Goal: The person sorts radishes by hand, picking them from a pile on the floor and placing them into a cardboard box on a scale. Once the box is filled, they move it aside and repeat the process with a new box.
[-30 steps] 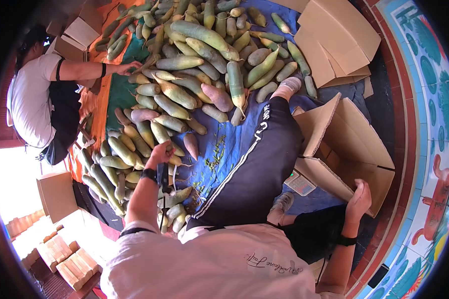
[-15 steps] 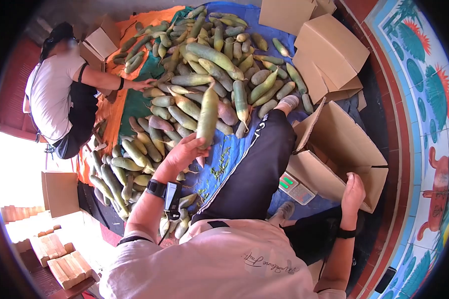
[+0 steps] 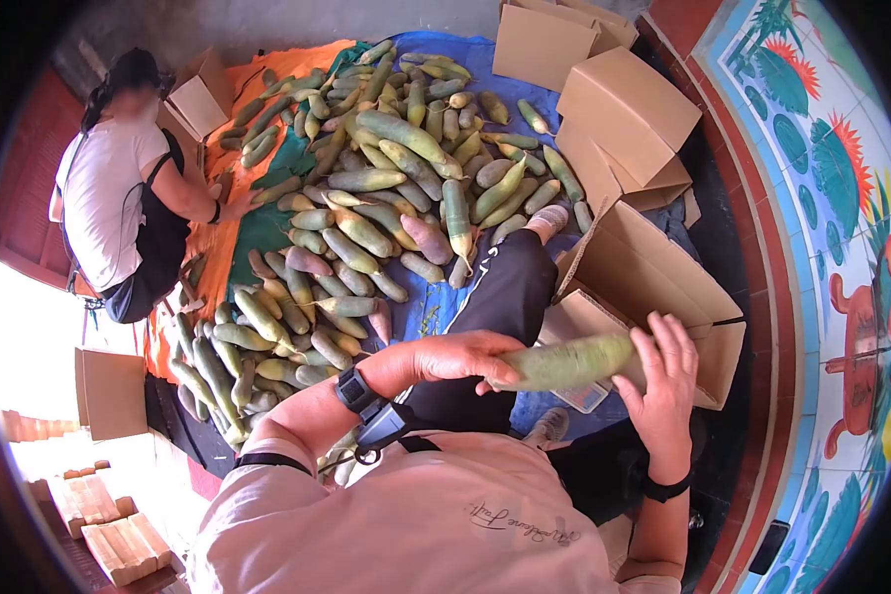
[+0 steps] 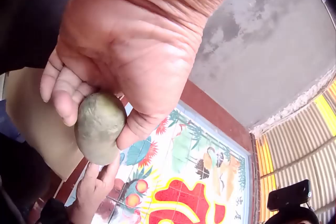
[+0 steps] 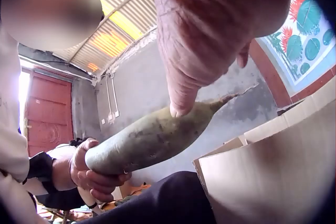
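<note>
A long green radish [image 3: 574, 362] is held across the front of the body, above the lap. My left hand [image 3: 465, 356] grips its blunt end, thumb and fingers on opposite sides, as the left wrist view also shows. At the tapered end is my right hand [image 3: 668, 396], fingers extended and spread. In the right wrist view its thumb [image 5: 181, 103] touches the radish near the thin root tip; most of its other fingers are hidden there. Just beyond the right hand stands an open cardboard box [image 3: 698, 297].
A large heap of radishes [image 3: 366, 180] covers the blue sheet [image 3: 465, 49] ahead. A digital scale [image 3: 586, 398] lies partly hidden under the held radish. More cardboard boxes [image 3: 634, 109] stand at the back right. Another person [image 3: 114, 198] crouches at the left, by the heap.
My left hand has picked a radish from the heap, lifted it and carried it right. The right hand has left the box edge and come to the radish's tapered end.
</note>
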Tool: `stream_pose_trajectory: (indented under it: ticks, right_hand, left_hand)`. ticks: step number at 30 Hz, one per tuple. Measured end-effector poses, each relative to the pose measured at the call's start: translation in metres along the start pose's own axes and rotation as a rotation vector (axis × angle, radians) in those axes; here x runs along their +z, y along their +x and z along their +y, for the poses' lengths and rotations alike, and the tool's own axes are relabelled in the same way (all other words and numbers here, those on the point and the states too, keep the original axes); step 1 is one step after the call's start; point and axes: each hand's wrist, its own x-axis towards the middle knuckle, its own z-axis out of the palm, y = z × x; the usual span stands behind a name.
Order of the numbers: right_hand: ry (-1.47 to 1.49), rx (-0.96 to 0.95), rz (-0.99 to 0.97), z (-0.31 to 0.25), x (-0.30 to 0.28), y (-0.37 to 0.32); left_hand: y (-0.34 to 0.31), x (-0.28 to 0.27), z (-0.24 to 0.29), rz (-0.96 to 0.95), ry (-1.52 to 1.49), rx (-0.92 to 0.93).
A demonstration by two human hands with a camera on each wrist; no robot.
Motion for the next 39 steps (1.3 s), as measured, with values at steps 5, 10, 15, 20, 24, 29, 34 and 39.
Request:
stream_pose_trajectory:
  ticks: [5,10,15,20,24,29,34,39]
  right_hand:
    - [0.097,0.149,-0.195,0.013,0.006,-0.027]
    - [0.339,0.289,-0.233,0.021,0.000,-0.040]
    - [0.532,0.437,0.019,0.036,-0.001,-0.051]
    - [0.565,0.651,0.397,0.057,-0.026,-0.051]
    - [0.397,0.628,0.583,0.070,-0.049,-0.049]
    - [0.291,0.706,0.596,0.101,-0.045,-0.054]
    - [-0.065,0.618,0.244,0.122,-0.001,-0.041]
    - [-0.134,0.675,-0.082,0.138,0.036,-0.032]
  left_hand:
    - [0.008,0.005,0.000,-0.023,0.046,-0.016]
    - [0.012,-0.002,-0.001,-0.048,0.029,0.007]
    - [0.021,-0.001,-0.005,0.092,-0.154,0.141]
    - [0.016,-0.008,0.003,0.232,-0.187,0.265]
    - [-0.004,-0.033,-0.009,0.582,-0.261,0.406]
    - [-0.041,-0.071,-0.047,1.070,-0.192,0.190]
    - [-0.078,-0.110,-0.131,1.162,-0.069,-0.168]
    - [-0.114,-0.146,-0.226,1.102,0.321,-0.379]
